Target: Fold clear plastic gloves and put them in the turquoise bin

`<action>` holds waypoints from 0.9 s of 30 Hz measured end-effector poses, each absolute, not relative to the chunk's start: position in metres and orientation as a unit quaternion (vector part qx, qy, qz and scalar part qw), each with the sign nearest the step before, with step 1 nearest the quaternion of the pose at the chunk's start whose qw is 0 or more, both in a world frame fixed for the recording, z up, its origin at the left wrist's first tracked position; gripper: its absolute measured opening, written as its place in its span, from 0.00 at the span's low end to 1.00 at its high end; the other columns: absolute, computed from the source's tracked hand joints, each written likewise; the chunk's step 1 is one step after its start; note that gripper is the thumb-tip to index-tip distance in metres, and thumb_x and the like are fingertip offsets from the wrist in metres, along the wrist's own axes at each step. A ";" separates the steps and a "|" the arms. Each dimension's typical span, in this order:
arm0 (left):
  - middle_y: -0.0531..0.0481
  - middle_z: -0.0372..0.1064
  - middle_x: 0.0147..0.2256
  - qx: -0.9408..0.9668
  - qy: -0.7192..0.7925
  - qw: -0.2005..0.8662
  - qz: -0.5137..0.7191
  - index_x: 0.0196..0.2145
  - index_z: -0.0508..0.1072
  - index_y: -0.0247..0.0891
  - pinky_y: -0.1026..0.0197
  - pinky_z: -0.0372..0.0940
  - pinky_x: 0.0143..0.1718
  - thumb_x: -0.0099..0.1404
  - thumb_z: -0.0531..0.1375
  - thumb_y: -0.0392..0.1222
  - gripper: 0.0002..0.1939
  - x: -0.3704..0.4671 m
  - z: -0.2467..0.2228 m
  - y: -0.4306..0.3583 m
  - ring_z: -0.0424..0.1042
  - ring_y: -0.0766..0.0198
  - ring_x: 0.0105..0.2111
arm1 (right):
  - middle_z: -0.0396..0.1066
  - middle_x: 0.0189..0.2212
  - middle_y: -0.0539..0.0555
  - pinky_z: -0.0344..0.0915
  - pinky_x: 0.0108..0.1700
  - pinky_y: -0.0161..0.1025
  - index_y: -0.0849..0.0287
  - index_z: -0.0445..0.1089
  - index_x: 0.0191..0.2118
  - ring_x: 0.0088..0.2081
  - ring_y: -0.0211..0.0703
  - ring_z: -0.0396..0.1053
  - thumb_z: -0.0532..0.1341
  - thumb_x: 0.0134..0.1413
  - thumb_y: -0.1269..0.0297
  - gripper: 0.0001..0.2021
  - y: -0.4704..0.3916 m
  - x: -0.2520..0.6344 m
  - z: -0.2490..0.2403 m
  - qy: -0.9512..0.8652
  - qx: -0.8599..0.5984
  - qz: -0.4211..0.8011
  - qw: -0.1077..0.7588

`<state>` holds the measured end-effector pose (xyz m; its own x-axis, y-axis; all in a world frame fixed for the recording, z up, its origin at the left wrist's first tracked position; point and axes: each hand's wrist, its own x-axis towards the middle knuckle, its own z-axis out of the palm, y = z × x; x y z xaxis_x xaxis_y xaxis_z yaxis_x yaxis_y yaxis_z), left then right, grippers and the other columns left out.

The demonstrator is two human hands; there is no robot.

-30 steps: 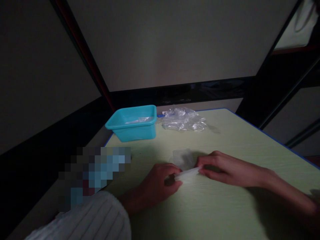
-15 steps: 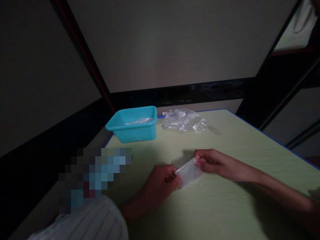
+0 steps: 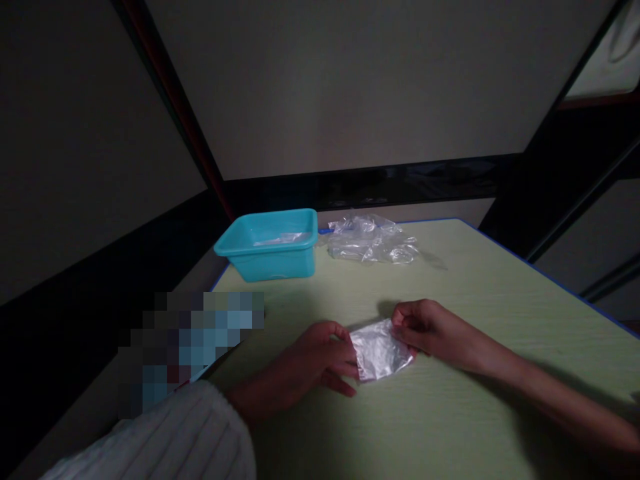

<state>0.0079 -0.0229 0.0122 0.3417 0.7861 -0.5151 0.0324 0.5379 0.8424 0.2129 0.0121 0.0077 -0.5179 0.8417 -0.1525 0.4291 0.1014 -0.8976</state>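
Observation:
A small clear plastic packet (image 3: 381, 352), shiny and wrinkled, is between my two hands over the pale green table (image 3: 450, 413). My right hand (image 3: 417, 327) pinches its upper right corner between thumb and fingers. At the packet's left edge is my left hand (image 3: 330, 357), its fingers apart; the fingertips are at or behind that edge.
A turquoise basket (image 3: 275, 261) with clear plastic inside stands at the back left of the table. Crumpled clear plastic (image 3: 373, 240) lies right of it. A wall panel rises behind. A blurred-out patch covers the left side.
My left hand's fingers have spread from their pinch on the packet. The packet now shows a brighter, wrinkled face. My right hand keeps its hold, and the view has shifted slightly.

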 end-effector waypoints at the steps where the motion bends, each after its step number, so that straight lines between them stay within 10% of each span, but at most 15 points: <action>1: 0.53 0.69 0.25 0.390 0.510 0.718 0.268 0.29 0.62 0.36 0.67 0.64 0.22 0.43 0.65 0.41 0.17 0.007 0.013 -0.023 0.73 0.64 0.27 | 0.60 0.15 0.46 0.52 0.21 0.33 0.58 0.59 0.21 0.18 0.34 0.57 0.57 0.44 0.58 0.10 0.013 0.213 0.006 -0.715 -0.449 0.493 0.210; 27: 0.51 0.74 0.24 0.316 0.514 0.748 0.278 0.29 0.57 0.38 0.65 0.65 0.29 0.43 0.65 0.34 0.19 0.008 0.019 -0.020 0.75 0.63 0.26 | 0.60 0.17 0.47 0.50 0.20 0.33 0.54 0.50 0.28 0.18 0.38 0.57 0.49 0.49 0.69 0.04 0.001 0.203 0.003 -0.827 -0.488 0.189 0.203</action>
<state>0.0083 -0.0201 0.0186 0.3170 0.7398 -0.5935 -0.0906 0.6465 0.7575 0.2031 0.0013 0.0032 -0.4405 0.8849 0.1515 0.7313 0.4515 -0.5111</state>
